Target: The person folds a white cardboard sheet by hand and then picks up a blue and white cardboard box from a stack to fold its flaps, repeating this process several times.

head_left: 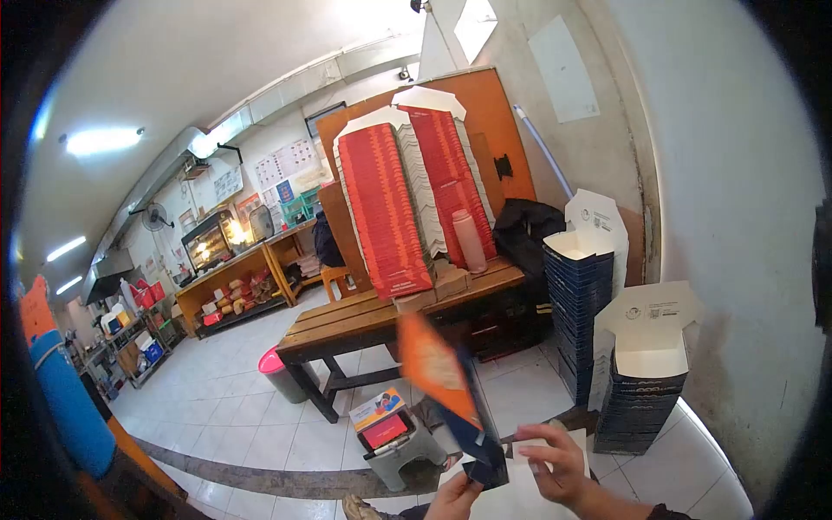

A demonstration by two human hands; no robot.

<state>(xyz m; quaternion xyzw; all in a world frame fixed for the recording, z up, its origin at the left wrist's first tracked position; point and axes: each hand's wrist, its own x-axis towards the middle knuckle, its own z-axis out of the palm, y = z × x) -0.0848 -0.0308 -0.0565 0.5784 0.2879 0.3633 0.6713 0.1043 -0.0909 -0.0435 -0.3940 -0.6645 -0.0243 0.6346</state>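
My left hand (456, 497) pinches the lower end of an orange and dark blue cardboard box blank (440, 373), whose upper part is blurred. The cardboard stands up at a slant in front of me. Just to its right is my right hand (559, 465), its fingers curved and apart with nothing visible in them. Below both hands lies a pale flat surface (520, 496), mostly hidden by them.
Tall stacks of red cartons (381, 208) stand on a wooden bench (312, 338), beside a pink bottle (469, 241). Nested dark blue boxes (643, 407) rise at right. A grey stool (394, 468) holds small boxes. A bin (282, 377) stands by the bench.
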